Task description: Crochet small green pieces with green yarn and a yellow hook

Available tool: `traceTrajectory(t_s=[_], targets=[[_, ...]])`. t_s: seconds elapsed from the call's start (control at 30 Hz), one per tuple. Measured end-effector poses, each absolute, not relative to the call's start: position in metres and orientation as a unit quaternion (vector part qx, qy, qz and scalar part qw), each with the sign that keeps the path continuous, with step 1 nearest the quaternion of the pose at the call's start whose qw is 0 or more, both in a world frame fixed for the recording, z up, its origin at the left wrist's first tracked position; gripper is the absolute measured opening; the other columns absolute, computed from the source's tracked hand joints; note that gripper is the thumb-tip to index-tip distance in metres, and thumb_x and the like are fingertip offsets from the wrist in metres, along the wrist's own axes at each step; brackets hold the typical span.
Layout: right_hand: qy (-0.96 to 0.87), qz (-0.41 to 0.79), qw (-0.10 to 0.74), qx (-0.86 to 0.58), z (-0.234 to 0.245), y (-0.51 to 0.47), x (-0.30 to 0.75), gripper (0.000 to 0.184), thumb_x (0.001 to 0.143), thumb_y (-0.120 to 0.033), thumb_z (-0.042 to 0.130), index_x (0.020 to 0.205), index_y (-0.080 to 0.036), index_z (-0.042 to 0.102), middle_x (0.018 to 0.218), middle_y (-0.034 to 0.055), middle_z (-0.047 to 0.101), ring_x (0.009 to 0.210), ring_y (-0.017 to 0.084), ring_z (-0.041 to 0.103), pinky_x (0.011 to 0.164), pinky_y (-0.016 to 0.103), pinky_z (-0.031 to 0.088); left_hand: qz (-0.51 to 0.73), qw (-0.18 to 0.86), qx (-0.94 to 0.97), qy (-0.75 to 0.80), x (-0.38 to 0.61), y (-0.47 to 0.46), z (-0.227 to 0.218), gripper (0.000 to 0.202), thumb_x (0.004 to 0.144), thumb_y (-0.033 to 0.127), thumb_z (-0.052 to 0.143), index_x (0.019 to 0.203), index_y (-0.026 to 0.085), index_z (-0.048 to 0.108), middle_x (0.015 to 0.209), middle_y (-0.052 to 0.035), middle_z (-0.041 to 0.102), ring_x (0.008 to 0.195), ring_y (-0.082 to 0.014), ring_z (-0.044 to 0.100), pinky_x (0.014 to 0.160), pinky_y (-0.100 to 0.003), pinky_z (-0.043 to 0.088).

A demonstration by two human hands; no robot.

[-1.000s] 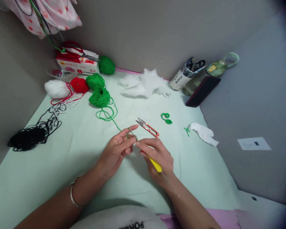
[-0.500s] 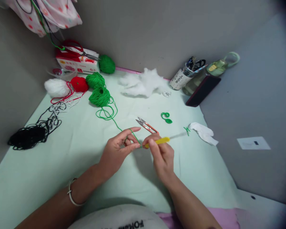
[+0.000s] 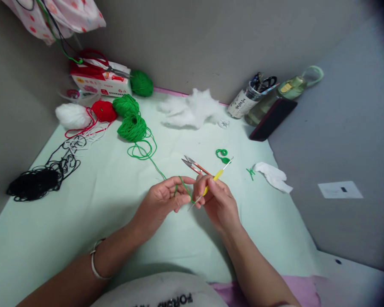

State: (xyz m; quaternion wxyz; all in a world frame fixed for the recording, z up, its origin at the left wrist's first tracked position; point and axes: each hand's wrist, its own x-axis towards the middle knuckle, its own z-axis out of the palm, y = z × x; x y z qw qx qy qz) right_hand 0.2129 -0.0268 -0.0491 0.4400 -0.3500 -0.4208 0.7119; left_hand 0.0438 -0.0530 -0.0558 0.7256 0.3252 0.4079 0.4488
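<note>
My left hand (image 3: pixel 164 200) pinches green yarn (image 3: pixel 187 189), which also loops over its fingers. That strand runs back to a loose green yarn ball (image 3: pixel 132 128). A crochet hook (image 3: pixel 214 179) with a yellow handle and metal ends is gripped in my right hand (image 3: pixel 219 202). The hook slants up to the right, its lower metal end beside the yarn near my left fingertips. Any stitches there are too small to make out. Just beyond my right hand lie thread snips (image 3: pixel 195 164) with orange handles. A small green crocheted piece (image 3: pixel 223 156) rests behind the hook's upper end.
White stuffing (image 3: pixel 192 111) lies at the back. Red and white yarn balls (image 3: pixel 73 116), tangled black yarn (image 3: pixel 35 183) and a tissue box (image 3: pixel 100 81) are on the left. A pen cup (image 3: pixel 243 102), a phone (image 3: pixel 273 119), a bottle (image 3: pixel 291 90) and crumpled tissue (image 3: pixel 273 177) stand or lie right.
My right hand has turned the crochet hook from nearly level to a steep slant. Its lower metal end now shows at the yarn. My two hands are closer together.
</note>
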Motion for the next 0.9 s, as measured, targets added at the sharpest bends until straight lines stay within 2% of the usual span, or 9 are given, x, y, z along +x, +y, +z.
traceTrajectory(t_s=[0.13, 0.23, 0.33, 0.47, 0.57, 0.63, 0.7, 0.8, 0.9], targets=[[-0.52, 0.605, 0.471, -0.377, -0.048, -0.029, 0.219, 0.043, 0.102, -0.041, 0.049, 0.067, -0.018, 0.062, 0.063, 0.0004, 0.051, 0.06, 0.014, 0.047, 0.057, 0.029, 0.035, 0.433, 0.71, 0.355, 0.427, 0.046, -0.058, -0.056, 0.024, 0.082, 0.029, 0.075, 0.106, 0.022, 0.075, 0.075, 0.0032, 0.06, 0.063, -0.0082, 0.045, 0.059, -0.023, 0.035], [-0.612, 0.531, 0.444, -0.383, -0.047, -0.034, 0.222, 0.039, 0.103, -0.037, 0.05, 0.071, -0.018, 0.063, 0.068, 0.0013, 0.054, 0.064, 0.014, 0.047, 0.062, 0.03, 0.037, 0.425, 0.711, 0.351, 0.437, 0.047, -0.058, -0.058, 0.024, 0.082, 0.028, 0.074, 0.106, 0.022, 0.075, 0.077, 0.0026, 0.061, 0.068, -0.0094, 0.05, 0.061, -0.023, 0.036], [-0.623, 0.536, 0.43, -0.372, -0.048, -0.035, 0.222, 0.035, 0.103, -0.035, 0.051, 0.075, -0.019, 0.066, 0.072, 0.0018, 0.057, 0.067, 0.014, 0.051, 0.064, 0.03, 0.041, 0.44, 0.705, 0.337, 0.442, 0.047, -0.055, -0.062, 0.025, 0.082, 0.03, 0.075, 0.106, 0.022, 0.075, 0.079, 0.0023, 0.063, 0.068, -0.0096, 0.051, 0.061, -0.023, 0.038], [-0.555, 0.591, 0.466, -0.355, -0.05, -0.03, 0.221, 0.033, 0.102, -0.035, 0.053, 0.08, -0.02, 0.072, 0.076, 0.0026, 0.059, 0.069, 0.015, 0.056, 0.062, 0.03, 0.045, 0.474, 0.7, 0.31, 0.436, 0.047, -0.051, -0.062, 0.027, 0.08, 0.03, 0.078, 0.106, 0.022, 0.074, 0.076, 0.0036, 0.062, 0.065, -0.0086, 0.053, 0.066, -0.023, 0.041], [-0.554, 0.584, 0.475, -0.355, -0.048, -0.028, 0.221, 0.031, 0.102, -0.033, 0.053, 0.082, -0.02, 0.074, 0.078, 0.0029, 0.06, 0.067, 0.015, 0.057, 0.06, 0.03, 0.046, 0.48, 0.708, 0.298, 0.425, 0.047, -0.05, -0.061, 0.028, 0.079, 0.029, 0.078, 0.106, 0.022, 0.074, 0.074, 0.0037, 0.063, 0.066, -0.009, 0.055, 0.067, -0.023, 0.042], [-0.598, 0.526, 0.48, -0.368, -0.046, -0.029, 0.22, 0.031, 0.102, -0.03, 0.052, 0.082, -0.02, 0.073, 0.078, 0.0031, 0.062, 0.069, 0.015, 0.058, 0.063, 0.031, 0.047, 0.483, 0.699, 0.298, 0.435, 0.047, -0.051, -0.06, 0.027, 0.079, 0.028, 0.078, 0.105, 0.023, 0.074, 0.075, 0.0038, 0.063, 0.066, -0.0084, 0.053, 0.066, -0.022, 0.042], [-0.663, 0.419, 0.484, -0.387, -0.045, -0.033, 0.218, 0.028, 0.102, -0.023, 0.051, 0.083, -0.02, 0.072, 0.076, 0.0033, 0.064, 0.074, 0.017, 0.059, 0.071, 0.033, 0.048, 0.487, 0.682, 0.304, 0.452, 0.047, -0.052, -0.061, 0.025, 0.08, 0.029, 0.078, 0.105, 0.024, 0.075, 0.077, 0.0038, 0.063, 0.066, -0.0079, 0.051, 0.065, -0.021, 0.041], [-0.74, 0.255, 0.48, -0.395, -0.047, -0.039, 0.216, 0.02, 0.098, -0.013, 0.054, 0.096, -0.02, 0.073, 0.086, 0.0059, 0.066, 0.08, 0.018, 0.061, 0.073, 0.034, 0.049, 0.487, 0.668, 0.315, 0.466, 0.046, -0.053, -0.063, 0.024, 0.083, 0.03, 0.077, 0.106, 0.025, 0.074, 0.079, 0.0041, 0.063, 0.067, -0.0076, 0.049, 0.064, -0.02, 0.039], [-0.754, 0.212, 0.492, -0.38, -0.05, -0.044, 0.214, 0.023, 0.095, -0.011, 0.058, 0.108, -0.022, 0.074, 0.097, 0.0085, 0.068, 0.086, 0.02, 0.064, 0.071, 0.034, 0.052, 0.485, 0.674, 0.318, 0.458, 0.045, -0.053, -0.064, 0.031, 0.084, 0.03, 0.076, 0.114, 0.026, 0.072, 0.082, 0.0044, 0.062, 0.068, -0.0075, 0.049, 0.064, -0.021, 0.039]])
